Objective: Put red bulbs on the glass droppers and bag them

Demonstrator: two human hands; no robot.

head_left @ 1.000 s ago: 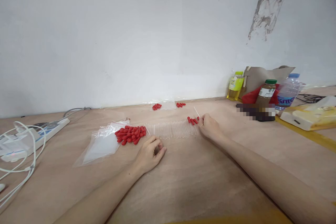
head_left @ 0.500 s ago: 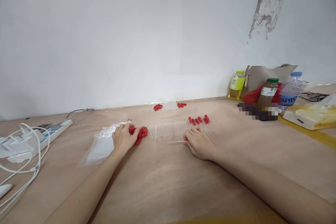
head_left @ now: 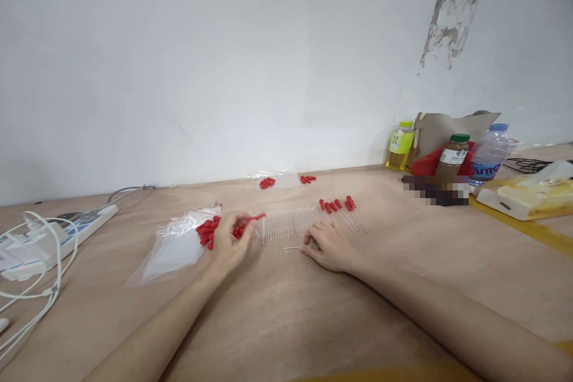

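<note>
Between the thumb and fingers of my left hand (head_left: 231,243) is a red rubber bulb (head_left: 258,216), raised a little above the table. Loose red bulbs (head_left: 206,230) lie in a pile behind and left of that hand. My right hand (head_left: 329,246) rests on the table, closed on a clear glass dropper tube (head_left: 291,248) whose free end points left. Behind both hands runs a row of clear tubes (head_left: 280,225), side by side. Several droppers with red bulbs fitted (head_left: 338,204) lie just beyond my right hand.
Clear zip bags (head_left: 172,250) lie left of the pile. Bags with red bulbs (head_left: 267,182) sit by the wall. A power strip (head_left: 92,231) with white cables (head_left: 60,262) is at far left. Bottles (head_left: 453,157), a grey bag (head_left: 432,128) and a tissue pack (head_left: 514,200) stand right.
My left hand has moved right, away from the pile, and now carries a red bulb toward the tube. My right hand has shifted slightly left with the tube still in it.
</note>
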